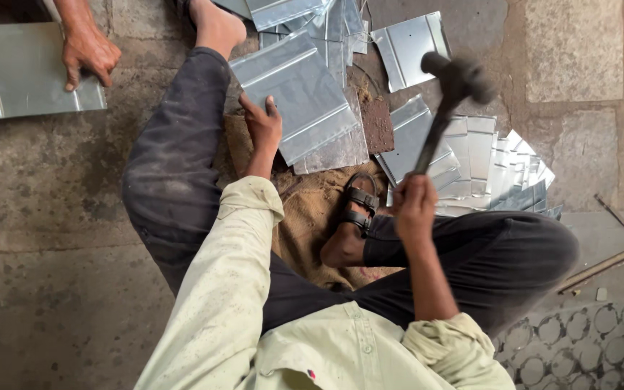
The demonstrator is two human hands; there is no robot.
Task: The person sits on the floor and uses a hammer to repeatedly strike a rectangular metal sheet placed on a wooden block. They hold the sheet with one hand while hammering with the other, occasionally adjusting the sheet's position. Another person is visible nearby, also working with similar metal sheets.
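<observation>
Floor was rough grey concrete slabs (52, 188), stained and cracked; a patterned tile patch (579, 347) at one corner. The person sat cross-legged on a coarse brown burlap mat (308, 213), black strapped sandal (359, 202) on one foot.

Left hand (263, 130), fingers spread flat, pressed down on the near edge of a shiny folded galvanised steel sheet (297, 94) lying on the mat, ridged along its seams. Right hand (414, 206) closed tight round the dark handle of a black-headed hammer (456, 79), raised above the sheets, head blurred.

Fanned stack of similar bent sheets (492, 166) lay just beside the right knee. A rusty brown flat block (377, 126) sat between piles. Another person's hand (88, 54) rested on a separate sheet (23, 68), well apart.
</observation>
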